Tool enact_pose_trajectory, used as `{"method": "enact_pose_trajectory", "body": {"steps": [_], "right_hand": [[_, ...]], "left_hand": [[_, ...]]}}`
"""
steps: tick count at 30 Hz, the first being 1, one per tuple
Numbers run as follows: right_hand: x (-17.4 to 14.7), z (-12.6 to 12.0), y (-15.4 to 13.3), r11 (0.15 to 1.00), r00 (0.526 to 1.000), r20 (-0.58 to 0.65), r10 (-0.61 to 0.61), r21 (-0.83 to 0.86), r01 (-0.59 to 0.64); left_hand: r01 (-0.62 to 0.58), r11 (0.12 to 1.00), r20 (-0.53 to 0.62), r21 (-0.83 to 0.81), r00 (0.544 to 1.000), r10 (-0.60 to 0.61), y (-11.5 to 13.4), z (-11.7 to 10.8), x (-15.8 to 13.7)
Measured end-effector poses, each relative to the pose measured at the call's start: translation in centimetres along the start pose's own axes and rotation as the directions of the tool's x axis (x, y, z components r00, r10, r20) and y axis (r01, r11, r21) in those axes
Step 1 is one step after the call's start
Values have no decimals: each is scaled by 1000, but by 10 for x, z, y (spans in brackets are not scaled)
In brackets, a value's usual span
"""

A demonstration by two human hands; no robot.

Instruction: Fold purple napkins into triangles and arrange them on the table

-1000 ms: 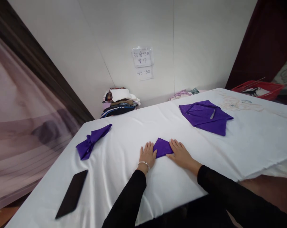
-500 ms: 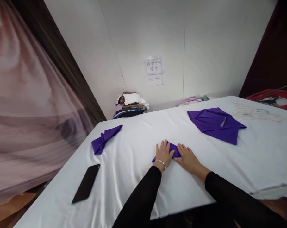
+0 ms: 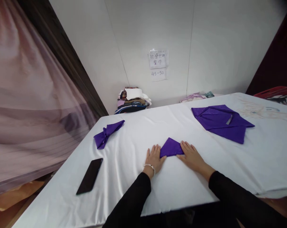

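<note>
Inside the bench's point(image 3: 176, 183) front edge, left hand point(image 3: 155, 159) and right hand point(image 3: 192, 156) lie flat on probably light, soft cloth point(image 3: 170, 147), best held by corners.

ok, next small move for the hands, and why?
Probably fold one end of the small purple cloth inward: it lies flat on the white tablecloth, peak pointing away from the person, with the left hand and right hand at opposite ends.
</note>
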State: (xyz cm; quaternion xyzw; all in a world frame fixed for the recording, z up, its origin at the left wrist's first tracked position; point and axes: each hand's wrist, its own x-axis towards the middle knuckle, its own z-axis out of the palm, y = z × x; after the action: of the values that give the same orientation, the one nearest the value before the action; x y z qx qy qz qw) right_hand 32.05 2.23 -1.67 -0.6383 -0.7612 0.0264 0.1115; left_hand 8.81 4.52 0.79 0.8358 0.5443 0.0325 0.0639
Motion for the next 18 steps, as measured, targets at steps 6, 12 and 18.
{"method": "enact_pose_trajectory", "body": {"steps": [6, 12, 18], "right_hand": [[1, 1, 1, 1000, 1000, 5, 0, 1, 0], [2, 4, 2, 1000, 1000, 1, 0, -6, 0], [2, 4, 2, 1000, 1000, -6, -3, 7, 3]], "left_hand": [[90, 992, -66, -87, 993, -96, -16, -4, -24], [99, 969, -220, -224, 964, -149, -13, -8, -26], [148, 965, -240, -219, 950, -200, -5, -10, -20]]}}
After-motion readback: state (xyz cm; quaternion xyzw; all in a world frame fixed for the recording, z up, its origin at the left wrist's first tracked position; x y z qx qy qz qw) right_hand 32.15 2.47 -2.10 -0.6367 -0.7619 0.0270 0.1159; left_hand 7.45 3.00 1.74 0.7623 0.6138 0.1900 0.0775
